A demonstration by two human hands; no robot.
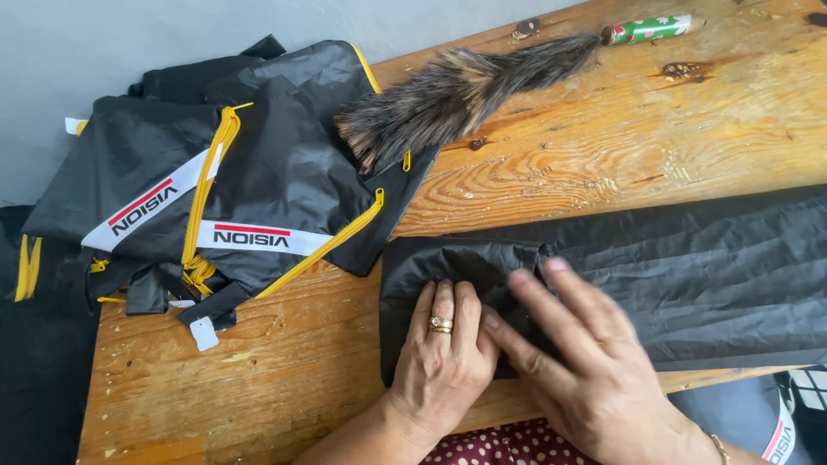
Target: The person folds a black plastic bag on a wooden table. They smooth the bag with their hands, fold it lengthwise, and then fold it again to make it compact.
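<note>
A long strip of folded black fabric (689, 275) lies along the near edge of the wooden table (603, 146). Its left end is folded over into a thick pad. My left hand (444, 353), with a ring on one finger, lies flat on that folded end with fingers together. My right hand (573, 353) presses flat on the fabric just to the right, fingers spread and pointing up-left. Neither hand grips anything.
A heap of black fabric with yellow zips and white bands (233, 172) fills the table's left side and hangs over the edge. A feather duster (465, 86) with a green patterned handle (650, 28) lies at the back. More black cloth (34, 344) hangs at the far left.
</note>
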